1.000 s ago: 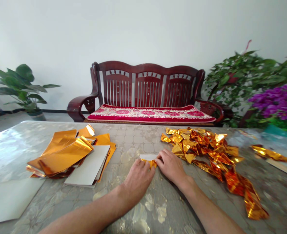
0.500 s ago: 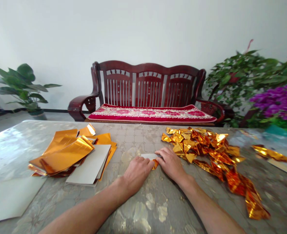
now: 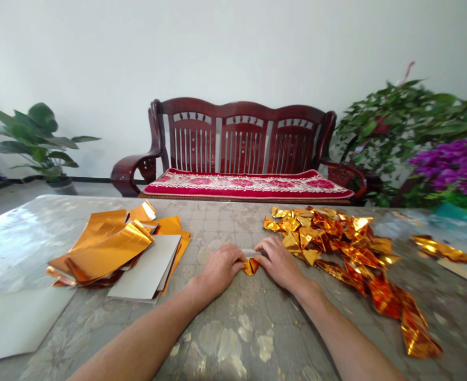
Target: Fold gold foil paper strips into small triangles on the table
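Note:
A small sheet of gold foil paper (image 3: 251, 266) lies on the table between my hands, its near part folded into a gold point and its far edge showing a pale back. My left hand (image 3: 222, 267) grips the left side with fingers curled and pressed together. On the right side, my right hand (image 3: 279, 262) holds the paper with its fingertips bent over the edge. The fingers partly hide the sheet. Just to the right of my right hand spreads a heap of folded gold foil pieces (image 3: 329, 238).
At left is a stack of gold foil sheets (image 3: 106, 243), with a pale sheet (image 3: 19, 323) nearer me. Clear plastic (image 3: 396, 225) and one folded gold piece (image 3: 448, 250) lie far right. A wooden bench (image 3: 241, 143) stands behind the patterned table (image 3: 217, 349).
My left hand has shifted slightly left and back, uncovering more of the gold point. The pale strip at the far edge looks narrower. The heap and the stack stay put.

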A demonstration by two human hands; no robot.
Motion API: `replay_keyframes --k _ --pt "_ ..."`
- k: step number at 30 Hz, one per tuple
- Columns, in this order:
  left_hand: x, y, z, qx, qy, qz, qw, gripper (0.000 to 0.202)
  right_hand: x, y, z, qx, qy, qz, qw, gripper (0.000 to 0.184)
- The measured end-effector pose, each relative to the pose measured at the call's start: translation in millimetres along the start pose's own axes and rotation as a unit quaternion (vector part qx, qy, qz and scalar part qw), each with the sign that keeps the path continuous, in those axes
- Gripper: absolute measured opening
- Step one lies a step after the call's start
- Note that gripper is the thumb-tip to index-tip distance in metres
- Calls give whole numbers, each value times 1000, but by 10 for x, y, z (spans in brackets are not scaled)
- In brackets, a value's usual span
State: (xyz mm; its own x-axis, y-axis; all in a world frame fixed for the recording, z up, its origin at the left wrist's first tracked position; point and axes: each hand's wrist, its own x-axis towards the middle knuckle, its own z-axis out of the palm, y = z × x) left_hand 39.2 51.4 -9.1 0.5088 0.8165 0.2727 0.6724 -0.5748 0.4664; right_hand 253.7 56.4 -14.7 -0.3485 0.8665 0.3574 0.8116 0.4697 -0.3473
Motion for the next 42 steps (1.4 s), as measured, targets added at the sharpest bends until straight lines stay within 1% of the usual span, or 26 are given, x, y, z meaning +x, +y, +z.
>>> replay_keyframes --k 1,2,4,6,8,11,16,19,25,30,35,39,42 --pt "5 1 -7 15 7 -3 1000 8 1 1 -2 2 0 -1 1000 5" --pt "10 2 -16 32 16 -7 999 11 2 1 -4 4 0 -1 1000 5" --pt "24 -7 -34 58 29 -20 998 30 5 0 -10 8 -3 4 1000 8" --pt "47 -29 -46 70 24 -38 997 49 9 -2 -17 14 -7 12 1000 11" --pt "75 -56 -52 70 10 -50 996 55 14 2 -19 19 -10 16 1000 15" --pt "114 -75 -62 51 -4 -65 997 48 28 15 -15 23 -18 20 999 17" --pt "163 -47 -106 23 -47 -122 991 30 55 27 -12 31 -31 38 998 4" --pt "180 -33 -109 27 -44 -134 990 24 60 33 -15 47 -30 41 998 4" --pt "168 -23 -50 42 -14 -136 990 18 52 51 -3 54 -27 39 997 8" --pt "148 -33 -11 46 9 -113 992 13 35 39 6 36 -8 18 999 10" --pt "127 -27 10 35 27 -81 996 7 19 14 5 -5 14 -36 999 10" --pt "99 -2 19 59 43 -48 996 7 2 -20 -21 -42 26 -80 996 9" --pt "75 -7 17 83 48 -17 995 9 -11 -40 -44 -58 26 -98 993 9"
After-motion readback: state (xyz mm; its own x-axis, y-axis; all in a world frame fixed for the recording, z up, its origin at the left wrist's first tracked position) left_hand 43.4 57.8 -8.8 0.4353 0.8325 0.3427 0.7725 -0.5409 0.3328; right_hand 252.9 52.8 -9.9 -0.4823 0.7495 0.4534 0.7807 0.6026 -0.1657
